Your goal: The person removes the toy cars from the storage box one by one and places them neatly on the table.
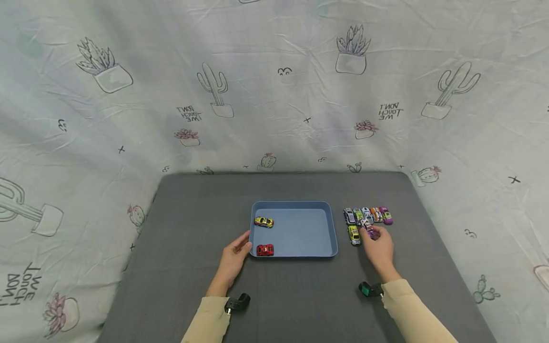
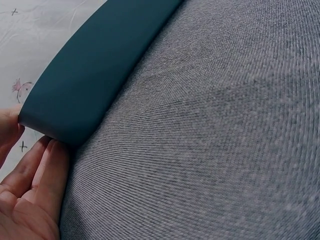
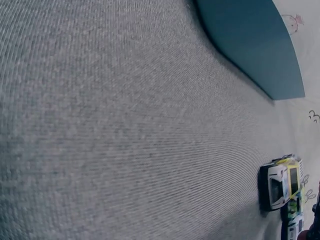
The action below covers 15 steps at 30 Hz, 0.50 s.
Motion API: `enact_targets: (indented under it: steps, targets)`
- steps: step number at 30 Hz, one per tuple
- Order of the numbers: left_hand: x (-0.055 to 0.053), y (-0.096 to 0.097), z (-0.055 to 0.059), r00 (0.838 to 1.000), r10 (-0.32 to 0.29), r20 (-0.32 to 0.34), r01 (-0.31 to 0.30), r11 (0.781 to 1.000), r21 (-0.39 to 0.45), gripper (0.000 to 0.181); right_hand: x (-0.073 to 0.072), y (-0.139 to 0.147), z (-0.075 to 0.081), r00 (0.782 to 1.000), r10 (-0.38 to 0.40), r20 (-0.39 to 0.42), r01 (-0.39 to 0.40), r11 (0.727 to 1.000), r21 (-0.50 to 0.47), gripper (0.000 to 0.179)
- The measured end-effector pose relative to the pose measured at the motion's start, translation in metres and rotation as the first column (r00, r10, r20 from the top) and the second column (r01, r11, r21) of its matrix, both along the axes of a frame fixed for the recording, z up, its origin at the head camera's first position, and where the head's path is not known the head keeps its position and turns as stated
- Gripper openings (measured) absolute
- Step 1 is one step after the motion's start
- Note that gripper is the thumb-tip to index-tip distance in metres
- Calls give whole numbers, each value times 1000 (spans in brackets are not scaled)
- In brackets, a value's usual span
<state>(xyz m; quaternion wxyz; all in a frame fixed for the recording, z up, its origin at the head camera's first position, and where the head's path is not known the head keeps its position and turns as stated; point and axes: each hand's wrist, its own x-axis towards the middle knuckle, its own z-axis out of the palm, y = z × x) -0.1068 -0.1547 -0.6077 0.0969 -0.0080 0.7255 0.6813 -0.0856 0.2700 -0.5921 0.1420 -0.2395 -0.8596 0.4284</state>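
1. Soft, even light across the counter (image 1: 291, 295).
2. Faint sheen on the creased cloth (image 1: 279, 102) beyond its far edge.
3. Wrist views dimmer; shadow beside the toy cars (image 3: 282, 185).

Clock refs from centre of the blue tray (image 1: 300, 233), on a grey table (image 1: 296, 300).

In tray: yellow toy car (image 1: 263, 222) at 9, red toy car (image 1: 265, 250) at 8.

Left hand (image 1: 233, 258) at 8, fingertips against the outer wall near the corner.

Right hand (image 1: 378, 246) between 3 and 4, pinching a white-and-purple car (image 1: 367, 226), partly covered by fingers.

Five-car row (image 1: 367, 215) at about 11 from that hand, mixed colours, packed side by side, purple-green one at its 3 end. Second yellow car (image 1: 353, 235) just beside that hand, 9 to 10.

Pale yellow sleeves (image 1: 208, 318).

Cactus-print fabric (image 1: 291, 95) at 12, also 9 and 3 sides.
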Motion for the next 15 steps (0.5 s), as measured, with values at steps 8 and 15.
enact_targets:
  steps: [8,15]
  targets:
    - [3,2,13,1000,-3,9,3,1000,-9,43,1,4,-8,999,-39,29,39,999,10,48]
    - [1,2,12,1000,7,3,-7,1000,-14,42,0,6,-15,999,-36,40,36,999,13,49]
